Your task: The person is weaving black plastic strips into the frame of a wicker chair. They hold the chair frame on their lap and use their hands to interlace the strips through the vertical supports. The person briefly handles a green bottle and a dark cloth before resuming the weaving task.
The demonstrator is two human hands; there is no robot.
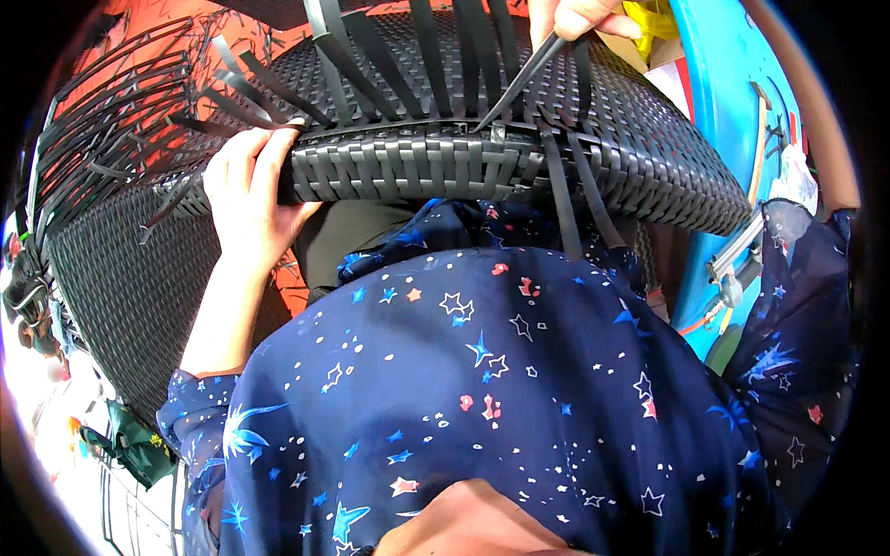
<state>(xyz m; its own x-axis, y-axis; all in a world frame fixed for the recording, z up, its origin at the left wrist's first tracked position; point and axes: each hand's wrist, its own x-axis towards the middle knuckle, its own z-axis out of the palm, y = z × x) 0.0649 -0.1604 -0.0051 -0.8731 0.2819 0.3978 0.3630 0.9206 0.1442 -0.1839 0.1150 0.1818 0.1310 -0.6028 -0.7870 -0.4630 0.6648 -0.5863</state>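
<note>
Weave (408,162) clasped at edge in left grip (252,178); pointed tool (525,78) clenched in right grip (577,17); blue surface (716,60) rightward, red floor (246,35) beyond.

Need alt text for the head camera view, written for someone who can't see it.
A person's left hand grips the edge of a black woven piece while the right hand holds a slim, pointed dark tool, its tip near that edge. Loose black strips stand up from it; the person wears a dark blue star-print top.
</note>
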